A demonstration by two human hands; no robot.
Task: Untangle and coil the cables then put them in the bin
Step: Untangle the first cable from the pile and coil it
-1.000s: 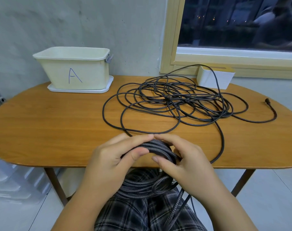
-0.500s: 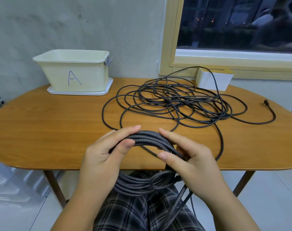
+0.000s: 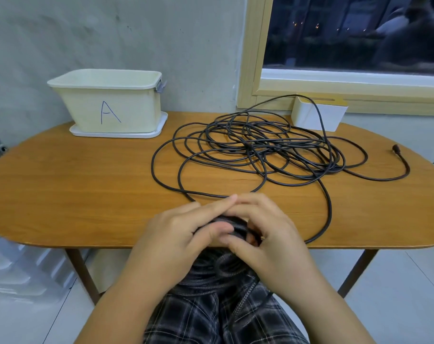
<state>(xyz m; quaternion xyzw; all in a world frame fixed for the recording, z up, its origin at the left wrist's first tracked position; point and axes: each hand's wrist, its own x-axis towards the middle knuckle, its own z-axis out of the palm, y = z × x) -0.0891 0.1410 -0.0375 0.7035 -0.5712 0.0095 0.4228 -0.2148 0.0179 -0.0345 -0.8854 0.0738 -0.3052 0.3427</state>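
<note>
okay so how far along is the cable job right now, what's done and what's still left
Done: nothing shows in the bin from this angle, though its inside is hidden. In hand: the left hand and right hand both grip a coiled braided cable at the near table edge, over the lap. Left: the thin black cable lies tangled on the table, and both cables must go into the bin.

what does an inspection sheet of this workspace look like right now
surface: oval wooden table, on dark legs
job's things: braided cable coil over the lap; cream bin marked A, back left on a white tray
clutter: white box by the window
grippers: left hand and right hand both grip the coil's top
cables: thin black cable tangled on the table, plug end far right
surroundings: grey wall, window dark outside, pale floor
</note>
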